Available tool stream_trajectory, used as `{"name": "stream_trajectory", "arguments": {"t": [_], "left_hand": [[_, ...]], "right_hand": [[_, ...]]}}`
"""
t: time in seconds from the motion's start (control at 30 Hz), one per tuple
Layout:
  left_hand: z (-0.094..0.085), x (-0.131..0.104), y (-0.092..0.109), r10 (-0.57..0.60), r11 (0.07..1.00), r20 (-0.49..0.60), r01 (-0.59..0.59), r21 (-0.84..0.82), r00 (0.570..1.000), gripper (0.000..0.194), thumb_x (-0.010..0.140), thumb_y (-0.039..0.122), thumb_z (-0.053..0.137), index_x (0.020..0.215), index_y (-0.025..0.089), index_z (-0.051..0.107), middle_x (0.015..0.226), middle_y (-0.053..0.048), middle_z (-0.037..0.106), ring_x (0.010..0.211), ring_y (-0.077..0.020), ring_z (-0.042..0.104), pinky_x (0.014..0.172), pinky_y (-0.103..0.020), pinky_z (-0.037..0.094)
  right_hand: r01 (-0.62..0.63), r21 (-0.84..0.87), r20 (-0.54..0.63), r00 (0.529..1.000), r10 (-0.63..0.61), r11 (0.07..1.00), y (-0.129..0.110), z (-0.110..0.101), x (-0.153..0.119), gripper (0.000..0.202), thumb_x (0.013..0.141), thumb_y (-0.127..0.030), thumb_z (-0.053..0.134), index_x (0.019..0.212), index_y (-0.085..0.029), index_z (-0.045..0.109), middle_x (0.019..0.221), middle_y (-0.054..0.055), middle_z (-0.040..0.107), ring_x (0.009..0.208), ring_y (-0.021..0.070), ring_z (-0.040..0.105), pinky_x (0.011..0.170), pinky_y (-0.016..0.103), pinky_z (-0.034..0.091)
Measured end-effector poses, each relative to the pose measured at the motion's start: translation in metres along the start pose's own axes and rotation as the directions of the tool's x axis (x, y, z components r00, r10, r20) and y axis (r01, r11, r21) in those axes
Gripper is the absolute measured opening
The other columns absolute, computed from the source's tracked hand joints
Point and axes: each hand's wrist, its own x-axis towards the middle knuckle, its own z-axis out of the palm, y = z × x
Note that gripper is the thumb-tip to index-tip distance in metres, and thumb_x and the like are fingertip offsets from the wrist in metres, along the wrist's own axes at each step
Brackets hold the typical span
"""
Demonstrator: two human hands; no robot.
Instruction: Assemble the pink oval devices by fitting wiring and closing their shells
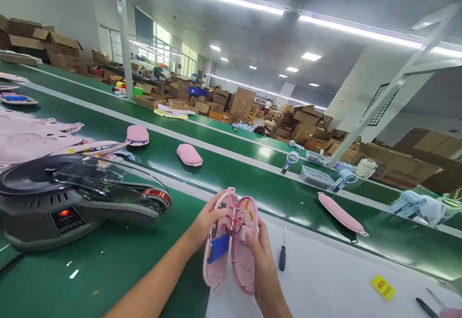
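In the head view, two halves of a pink plastic casing stand spread apart like an open book over the white sheet. My left hand [205, 224] grips the left casing half [215, 272], which carries a blue battery pack [218, 248] and a small circuit board. My right hand [263, 255] is closed round the right casing half [242, 265], its thumb pressed inside near a small white part [244, 234]. Thin red and black wires [235, 222] run between the halves. A black-handled screwdriver [282, 258] lies just right of my right hand.
A grey machine [119, 212] with a disc and a red light stands at the left. Pink casings [189, 155] lie along the green belt [224, 173], with a pile of pink parts [32, 137] far left. A yellow label [383, 286] rests on the white sheet [325, 270].
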Motion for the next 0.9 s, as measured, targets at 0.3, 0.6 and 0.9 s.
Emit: {"name": "stream_trajectory", "arguments": {"t": [0.3, 0.6, 0.9], "left_hand": [[0.004, -0.01, 0.025, -0.108, 0.963, -0.04, 0.114, 0.246, 0.993, 0.061, 0.06, 0.009, 0.066, 0.119, 0.021, 0.056, 0.089, 0.0, 0.067, 0.08, -0.0178, 0.061, 0.073, -0.029, 0.046], [0.011, -0.011, 0.022, 0.05, 0.893, -0.144, 0.021, 0.449, 0.988, 0.055, 0.06, 0.009, 0.061, 0.114, 0.019, 0.058, 0.096, -0.003, 0.064, 0.089, -0.0216, 0.058, 0.074, -0.029, 0.045], [0.016, -0.013, 0.012, 0.19, 0.874, -0.249, -0.048, 0.484, 0.95, 0.041, 0.062, 0.008, 0.055, 0.098, 0.025, 0.066, 0.088, -0.001, 0.066, 0.083, -0.0227, 0.056, 0.076, -0.032, 0.039]], "right_hand": [[0.123, -0.148, -0.043, 0.991, -0.13, 0.981, 0.018, 0.003, 0.005, 0.057, 0.088, -0.058, 0.049, 0.132, -0.023, 0.041, 0.127, 0.009, 0.057, 0.11, 0.0224, 0.058, 0.092, 0.036, 0.049], [0.158, -0.15, -0.053, 0.984, -0.168, 0.976, 0.024, 0.009, 0.006, 0.051, 0.088, -0.052, 0.051, 0.13, -0.021, 0.049, 0.13, 0.006, 0.057, 0.118, 0.0228, 0.054, 0.094, 0.034, 0.05], [0.16, -0.342, -0.015, 0.984, -0.176, 0.926, 0.02, 0.011, 0.007, 0.05, 0.091, -0.053, 0.047, 0.132, -0.024, 0.05, 0.133, 0.005, 0.055, 0.122, 0.0212, 0.052, 0.098, 0.033, 0.047]]}}
